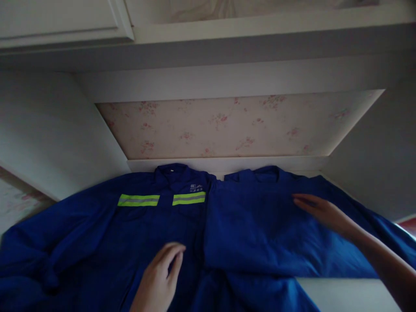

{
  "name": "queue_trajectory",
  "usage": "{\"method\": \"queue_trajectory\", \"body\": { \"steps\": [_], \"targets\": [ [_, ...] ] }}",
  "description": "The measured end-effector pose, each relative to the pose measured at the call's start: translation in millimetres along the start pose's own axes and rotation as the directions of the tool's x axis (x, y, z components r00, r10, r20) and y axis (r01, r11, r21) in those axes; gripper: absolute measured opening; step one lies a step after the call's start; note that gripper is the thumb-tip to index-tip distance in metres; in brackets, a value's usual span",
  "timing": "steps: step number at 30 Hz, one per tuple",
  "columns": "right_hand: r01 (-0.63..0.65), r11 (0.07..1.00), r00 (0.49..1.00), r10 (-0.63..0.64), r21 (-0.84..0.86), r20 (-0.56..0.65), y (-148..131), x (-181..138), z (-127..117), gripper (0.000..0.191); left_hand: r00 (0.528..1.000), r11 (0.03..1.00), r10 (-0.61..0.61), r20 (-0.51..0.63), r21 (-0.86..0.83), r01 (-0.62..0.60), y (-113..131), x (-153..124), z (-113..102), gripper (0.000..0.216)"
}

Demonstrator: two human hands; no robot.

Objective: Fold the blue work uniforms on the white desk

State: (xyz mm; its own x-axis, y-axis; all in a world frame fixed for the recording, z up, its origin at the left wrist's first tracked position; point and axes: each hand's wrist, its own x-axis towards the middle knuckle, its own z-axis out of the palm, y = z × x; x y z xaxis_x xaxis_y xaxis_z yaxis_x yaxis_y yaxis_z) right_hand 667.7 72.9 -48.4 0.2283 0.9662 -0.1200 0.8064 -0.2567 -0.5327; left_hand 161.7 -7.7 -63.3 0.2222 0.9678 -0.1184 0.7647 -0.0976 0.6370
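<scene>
Two blue work garments lie spread side by side on a white surface. The left jacket [107, 234] faces up, with two yellow-green reflective strips [161, 199] across its chest and a collar at the far edge. The right garment [260, 225] is plain blue and overlaps the jacket's edge. My left hand [160, 277] rests on the lower front of the left jacket, fingers loosely curled and holding nothing. My right hand [320, 211] lies flat on the right garment's upper right part, fingers stretched out.
The white surface [344, 294] shows at the near right. A floral-papered back wall [234, 125] closes the alcove, with white side walls [48, 134] and a white shelf and cabinet [65, 21] overhead. A sleeve hangs off the left side.
</scene>
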Motion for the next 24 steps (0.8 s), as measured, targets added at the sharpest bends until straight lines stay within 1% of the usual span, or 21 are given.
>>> {"method": "queue_trajectory", "body": {
  "steps": [1, 2, 3, 4, 6, 7, 9, 12, 14, 17, 19, 22, 23, 24],
  "targets": [
    [-0.076, 0.996, 0.993, 0.072, -0.037, -0.091, 12.4, 10.8, -1.3, 0.06, 0.992, 0.992, 0.036, -0.119, 0.123, -0.021, -0.7, 25.5, 0.1, 0.049],
    [-0.146, 0.987, 0.978, 0.133, -0.071, -0.161, 23.7, 19.7, -2.3, 0.064, 0.98, 0.971, 0.082, -0.182, 0.235, -0.038, 0.1, 50.1, 2.0, 0.05],
    [-0.206, 0.974, 0.96, 0.181, -0.098, -0.214, 33.6, 26.6, -2.6, 0.07, 0.971, 0.953, 0.116, -0.209, 0.3, -0.049, 2.1, 73.0, 5.7, 0.049],
    [-0.262, 0.958, 0.937, 0.223, -0.119, -0.268, 42.3, 31.5, -1.9, 0.076, 0.969, 0.938, 0.135, -0.206, 0.343, -0.057, 5.1, 93.5, 11.0, 0.048],
    [-0.369, 0.919, 0.886, 0.303, -0.138, -0.351, 57.0, 37.5, 2.9, 0.089, 0.974, 0.928, 0.132, -0.184, 0.368, -0.056, 11.7, 126.4, 24.6, 0.048],
    [-0.414, 0.9, 0.865, 0.341, -0.14, -0.368, 63.3, 39.9, 6.6, 0.095, 0.977, 0.924, 0.124, -0.174, 0.38, -0.05, 14.3, 138.8, 31.8, 0.049],
    [-0.475, 0.867, 0.846, 0.401, -0.154, -0.351, 74.3, 46.3, 15.0, 0.103, 0.982, 0.916, 0.11, -0.152, 0.4, -0.04, 16.6, 156.8, 44.5, 0.05],
    [-0.491, 0.851, 0.852, 0.425, -0.187, -0.305, 83.5, 61.8, 24.6, 0.104, 0.987, 0.909, 0.101, -0.124, 0.414, -0.041, 12.7, 173.9, 54.7, 0.053],
    [-0.485, 0.855, 0.851, 0.415, -0.181, -0.32, 84.5, 73.3, 26.2, 0.101, 0.989, 0.912, 0.096, -0.11, 0.409, -0.043, 8.2, 183.2, 55.7, 0.054],
    [-0.48, 0.864, 0.844, 0.408, -0.154, -0.347, 83.4, 85.8, 20.0, 0.096, 0.992, 0.925, 0.078, -0.096, 0.377, -0.036, 4.2, 196.1, 51.4, 0.054],
    [-0.513, 0.85, 0.813, 0.434, -0.124, -0.387, 85.5, 88.7, 11.8, 0.093, 0.995, 0.94, 0.058, -0.084, 0.339, -0.026, 5.4, 201.2, 45.6, 0.054],
    [-0.586, 0.807, 0.736, 0.49, -0.077, -0.467, 95.0, 84.8, 0.7, 0.091, 0.996, 0.966, 0.024, -0.087, 0.258, 0.0, 16.8, 198.1, 35.1, 0.047],
    [-0.593, 0.802, 0.728, 0.496, -0.072, -0.473, 98.7, 81.9, -1.4, 0.088, 0.995, 0.975, 0.017, -0.099, 0.221, 0.005, 23.4, 194.1, 32.6, 0.045],
    [-0.586, 0.807, 0.736, 0.493, -0.072, -0.464, 102.0, 78.7, -2.7, 0.083, 0.994, 0.984, 0.016, -0.11, 0.177, 0.004, 31.2, 189.0, 31.2, 0.046]
  ]
}}
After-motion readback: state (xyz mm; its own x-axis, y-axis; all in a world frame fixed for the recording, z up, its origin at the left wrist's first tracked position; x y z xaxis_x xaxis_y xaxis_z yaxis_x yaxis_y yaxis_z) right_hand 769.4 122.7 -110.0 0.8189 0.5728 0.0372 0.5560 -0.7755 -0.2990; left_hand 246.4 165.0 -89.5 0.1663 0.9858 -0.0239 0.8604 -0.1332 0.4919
